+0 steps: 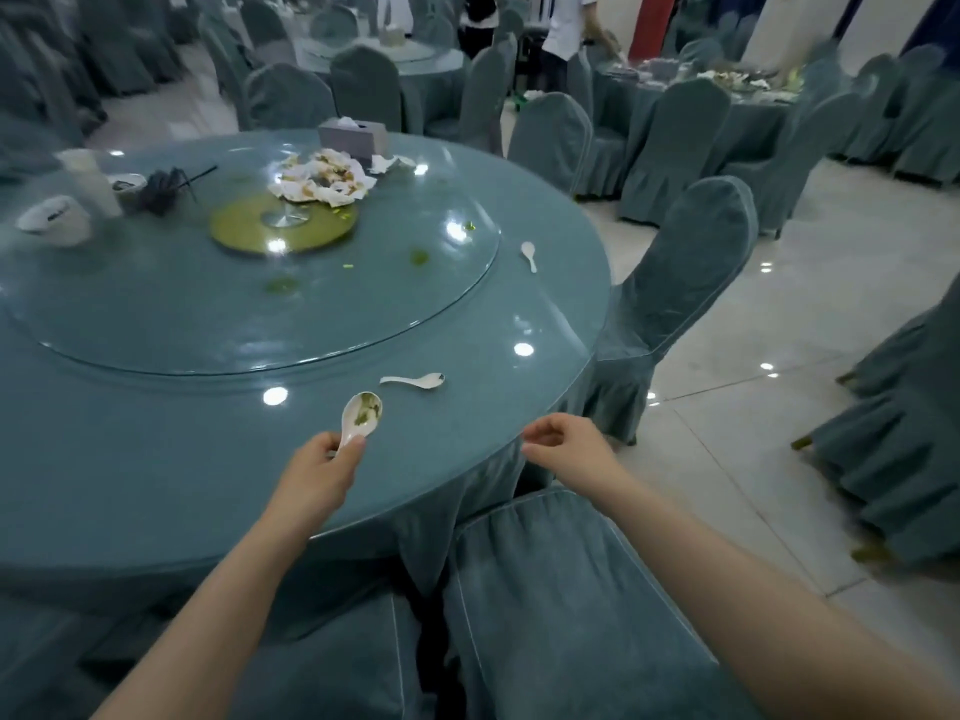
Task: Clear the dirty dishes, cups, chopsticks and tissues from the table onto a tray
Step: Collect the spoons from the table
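Observation:
My left hand grips the handle of a dirty white spoon above the near part of the round teal table. My right hand hovers at the table's near right edge, fingers curled loosely, holding nothing. A second white spoon lies on the table just beyond my hands. A third spoon lies farther right, by the glass turntable. A heap of soiled tissues sits at the turntable's middle. At the far left stand a tipped white cup, a small bowl and black chopsticks.
A grey tissue box stands behind the tissue heap. Green sauce spills mark the turntable. Covered chairs stand below my arms and at the table's right. People stand by other tables in the background.

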Demonstrator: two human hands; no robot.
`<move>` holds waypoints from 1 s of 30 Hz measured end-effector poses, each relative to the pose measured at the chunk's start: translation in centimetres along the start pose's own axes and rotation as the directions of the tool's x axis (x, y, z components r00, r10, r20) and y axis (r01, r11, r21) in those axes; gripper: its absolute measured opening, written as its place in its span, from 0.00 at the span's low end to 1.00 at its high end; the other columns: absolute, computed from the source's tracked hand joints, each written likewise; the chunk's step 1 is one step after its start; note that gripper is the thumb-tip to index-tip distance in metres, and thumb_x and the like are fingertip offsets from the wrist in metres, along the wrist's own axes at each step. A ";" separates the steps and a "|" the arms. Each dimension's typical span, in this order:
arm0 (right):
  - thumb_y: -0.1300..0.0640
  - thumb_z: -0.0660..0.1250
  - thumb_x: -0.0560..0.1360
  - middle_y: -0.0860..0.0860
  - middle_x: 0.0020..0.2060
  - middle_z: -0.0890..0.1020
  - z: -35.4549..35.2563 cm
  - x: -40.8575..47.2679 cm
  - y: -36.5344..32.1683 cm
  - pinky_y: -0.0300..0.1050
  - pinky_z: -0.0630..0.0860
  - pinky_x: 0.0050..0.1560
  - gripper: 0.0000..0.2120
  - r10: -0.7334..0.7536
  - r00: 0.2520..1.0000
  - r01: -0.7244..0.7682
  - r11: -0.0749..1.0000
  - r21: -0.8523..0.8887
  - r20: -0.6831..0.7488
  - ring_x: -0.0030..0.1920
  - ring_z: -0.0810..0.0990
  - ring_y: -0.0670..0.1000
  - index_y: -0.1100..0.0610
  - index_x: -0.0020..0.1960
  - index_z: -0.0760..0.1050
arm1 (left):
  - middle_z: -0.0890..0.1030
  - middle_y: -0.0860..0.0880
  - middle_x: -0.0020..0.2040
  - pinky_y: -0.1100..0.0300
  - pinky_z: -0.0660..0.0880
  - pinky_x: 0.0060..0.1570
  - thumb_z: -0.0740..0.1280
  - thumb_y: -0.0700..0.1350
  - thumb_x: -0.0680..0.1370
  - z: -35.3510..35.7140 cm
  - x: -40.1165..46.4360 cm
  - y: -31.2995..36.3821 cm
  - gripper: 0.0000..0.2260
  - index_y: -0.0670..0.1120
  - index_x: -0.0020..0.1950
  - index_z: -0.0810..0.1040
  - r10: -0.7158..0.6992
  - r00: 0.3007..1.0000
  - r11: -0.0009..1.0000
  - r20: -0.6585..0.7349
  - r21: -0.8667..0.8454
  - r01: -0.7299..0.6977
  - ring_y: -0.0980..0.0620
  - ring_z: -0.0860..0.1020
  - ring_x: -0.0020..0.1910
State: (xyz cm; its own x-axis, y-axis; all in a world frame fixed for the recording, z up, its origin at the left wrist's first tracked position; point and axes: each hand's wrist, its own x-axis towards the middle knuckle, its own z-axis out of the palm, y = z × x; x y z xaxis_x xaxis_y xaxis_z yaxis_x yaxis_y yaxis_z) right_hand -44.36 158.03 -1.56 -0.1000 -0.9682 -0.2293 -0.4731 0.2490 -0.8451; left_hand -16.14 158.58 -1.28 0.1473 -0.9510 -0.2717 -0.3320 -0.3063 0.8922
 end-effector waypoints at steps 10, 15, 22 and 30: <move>0.54 0.71 0.72 0.46 0.37 0.81 8.5 14.8 0.1 0.38 0.71 0.35 0.04 0.092 0.995 -0.096 0.985 -0.144 -0.036 0.37 0.78 0.46 0.53 0.42 0.78 | 0.66 0.51 0.26 0.61 0.60 0.26 0.57 0.50 0.81 -2.2 7.1 -4.9 0.13 0.43 0.46 0.76 -0.165 0.984 0.985 -0.069 -0.065 0.161 0.54 0.62 0.24; 0.45 0.69 0.72 0.53 0.44 0.83 12.8 22.0 0.9 0.43 0.72 0.43 0.16 0.170 0.983 -0.183 0.956 -0.230 -0.075 0.47 0.80 0.55 0.58 0.49 0.80 | 0.68 0.51 0.27 0.60 0.61 0.27 0.58 0.51 0.80 -2.7 9.6 -8.2 0.12 0.44 0.46 0.75 -0.229 0.966 0.973 -0.120 -0.023 0.228 0.53 0.65 0.26; 0.48 0.66 0.71 0.54 0.37 0.84 15.4 26.0 1.0 0.44 0.75 0.42 0.12 0.215 0.967 -0.242 0.943 -0.230 -0.138 0.42 0.82 0.57 0.57 0.40 0.81 | 0.71 0.51 0.31 0.58 0.64 0.31 0.61 0.51 0.79 -2.6 11.1 -10.5 0.09 0.46 0.47 0.74 -0.203 0.965 0.973 -0.165 0.072 0.217 0.53 0.68 0.29; 0.57 0.65 0.68 0.47 0.31 0.83 15.8 24.4 0.7 0.41 0.73 0.37 0.03 0.181 0.979 -0.194 0.968 -0.156 -0.092 0.38 0.82 0.52 0.52 0.37 0.77 | 0.70 0.53 0.28 0.57 0.64 0.30 0.62 0.50 0.79 -3.0 11.1 -11.5 0.06 0.49 0.45 0.74 -0.224 0.955 0.974 -0.192 -0.064 0.216 0.54 0.68 0.27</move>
State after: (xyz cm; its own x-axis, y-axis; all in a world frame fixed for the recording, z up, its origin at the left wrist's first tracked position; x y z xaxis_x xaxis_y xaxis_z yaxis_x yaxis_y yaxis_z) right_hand -33.28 134.94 -15.34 -0.2643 -0.9050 -0.3334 -0.5755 0.4254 -0.6985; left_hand -7.90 151.69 -13.49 0.3942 -0.8321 -0.3902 -0.2318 -0.5008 0.8339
